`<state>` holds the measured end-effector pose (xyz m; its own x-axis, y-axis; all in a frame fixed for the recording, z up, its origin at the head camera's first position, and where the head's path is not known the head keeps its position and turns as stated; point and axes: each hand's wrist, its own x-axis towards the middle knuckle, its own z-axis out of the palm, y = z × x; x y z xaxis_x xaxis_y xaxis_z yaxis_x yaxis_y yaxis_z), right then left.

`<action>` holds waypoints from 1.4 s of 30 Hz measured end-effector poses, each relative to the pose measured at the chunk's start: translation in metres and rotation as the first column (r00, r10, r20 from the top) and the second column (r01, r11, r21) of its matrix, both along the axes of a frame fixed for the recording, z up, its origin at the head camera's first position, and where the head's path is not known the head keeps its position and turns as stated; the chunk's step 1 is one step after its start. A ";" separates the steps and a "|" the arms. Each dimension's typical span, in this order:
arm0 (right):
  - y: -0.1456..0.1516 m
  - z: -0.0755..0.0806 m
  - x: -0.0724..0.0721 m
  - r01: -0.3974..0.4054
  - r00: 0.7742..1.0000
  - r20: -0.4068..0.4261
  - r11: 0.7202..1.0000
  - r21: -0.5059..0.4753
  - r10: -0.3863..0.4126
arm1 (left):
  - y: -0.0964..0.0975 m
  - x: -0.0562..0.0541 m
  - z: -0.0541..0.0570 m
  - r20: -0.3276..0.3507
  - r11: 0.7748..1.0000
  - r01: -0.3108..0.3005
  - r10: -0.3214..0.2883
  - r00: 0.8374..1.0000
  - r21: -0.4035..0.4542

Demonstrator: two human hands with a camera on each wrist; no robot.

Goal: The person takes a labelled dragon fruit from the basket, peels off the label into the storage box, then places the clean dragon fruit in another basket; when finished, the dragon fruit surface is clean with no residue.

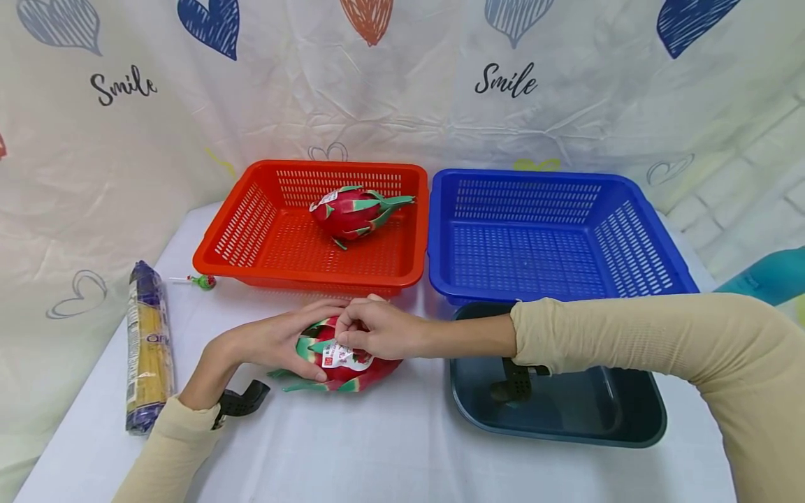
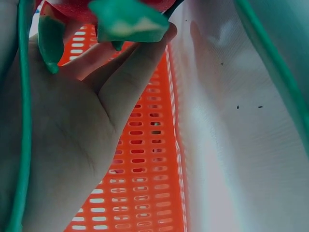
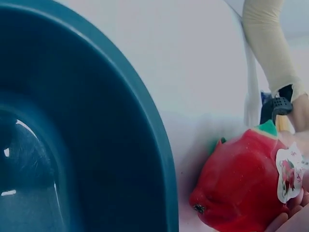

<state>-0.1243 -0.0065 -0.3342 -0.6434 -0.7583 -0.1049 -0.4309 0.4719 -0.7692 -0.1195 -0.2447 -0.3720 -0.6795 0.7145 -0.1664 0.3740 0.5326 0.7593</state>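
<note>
A red dragon fruit (image 1: 381,369) with green scales lies on the white table in front of the red basket. My left hand (image 1: 279,342) grips its leafy end, thumb on the near side, fingers over the far side. A white printed sticker (image 3: 288,172) is on the fruit's skin. My right hand (image 1: 383,327) is over the top of the fruit, thumb and forefinger pinched at the sticker's upper edge; the exact contact is partly hidden. In the left wrist view, green scales (image 2: 128,21) overhang my left palm.
A second dragon fruit (image 1: 352,213) lies in the red basket (image 1: 308,277). Beside it stands a blue basket (image 1: 560,290), with a dark teal basin (image 1: 566,433) under my right forearm. At left lie a pasta packet (image 1: 149,349) and a lollipop (image 1: 204,281).
</note>
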 end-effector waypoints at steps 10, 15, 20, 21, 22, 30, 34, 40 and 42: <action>0.002 0.003 -0.002 -0.056 0.998 0.027 0.998 0.004 0.056 | 0.001 0.001 0.000 -0.015 1.000 0.002 -0.002 1.000 -0.004; 0.003 0.002 -0.003 -0.084 0.996 0.040 0.996 0.006 0.083 | 0.002 0.001 0.000 -0.013 1.000 -0.001 0.000 1.000 -0.011; 0.004 0.002 -0.004 -0.097 0.994 0.045 0.995 0.004 0.097 | 0.002 0.001 0.000 -0.021 1.000 0.011 -0.011 1.000 -0.008; 0.004 0.002 -0.004 -0.097 0.994 0.047 0.995 0.004 0.097 | 0.001 0.001 0.000 -0.024 1.000 0.013 -0.013 1.000 -0.008; 0.004 0.003 -0.004 -0.096 0.994 0.053 0.995 0.002 0.096 | 0.001 0.001 0.000 -0.028 1.000 0.015 -0.015 0.999 -0.010; 0.003 0.002 -0.003 -0.060 0.996 0.058 0.998 -0.010 0.061 | 0.000 0.002 0.001 -0.025 1.000 0.016 -0.016 1.000 -0.008; 0.004 0.001 -0.002 -0.034 0.995 0.089 0.999 -0.024 0.036 | 0.000 0.002 0.001 -0.027 1.000 0.020 -0.020 0.999 -0.003; 0.006 0.002 -0.004 -0.070 0.989 0.128 0.997 -0.033 0.073 | 0.000 0.002 0.002 -0.016 1.000 0.011 -0.011 1.000 -0.004; 0.006 0.004 -0.006 -0.090 0.986 0.140 0.996 -0.021 0.092 | 0.001 0.003 0.002 -0.012 1.000 0.008 -0.008 1.000 -0.003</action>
<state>-0.1300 -0.0002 -0.3302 -0.5515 -0.8151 -0.1776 -0.3586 0.4239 -0.8317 -0.1168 -0.2440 -0.3702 -0.6758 0.7194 -0.1603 0.3872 0.5316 0.7533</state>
